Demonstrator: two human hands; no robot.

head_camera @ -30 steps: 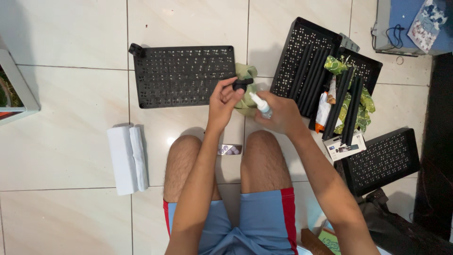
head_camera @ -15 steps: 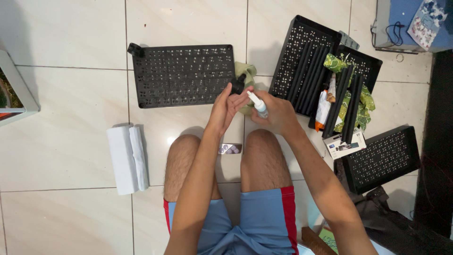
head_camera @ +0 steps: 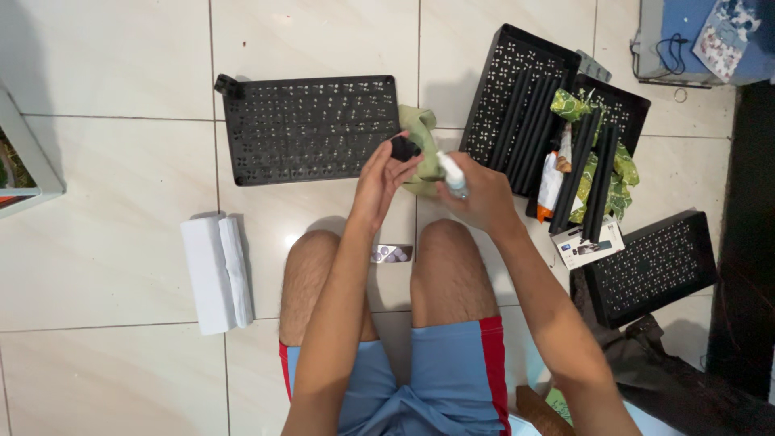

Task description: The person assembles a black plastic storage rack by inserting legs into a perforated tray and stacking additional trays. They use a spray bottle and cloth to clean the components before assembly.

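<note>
Black perforated panel is seen on cream floor tiles w/ white paper roll, green cloth, black cap, blue-red shorts.

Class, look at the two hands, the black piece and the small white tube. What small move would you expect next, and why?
Probably bringing the tube's tip to the black piece. The left hand pinches the small black piece, the right hand holds the white tube beside it, and they are close but apart.

Floor: I see glossy, smooth pale tile.
Perforated panel: matt black plastic.
Rag: soft green cloth.
Roll: matt white paper.
Shorts: blue cloth.
</note>
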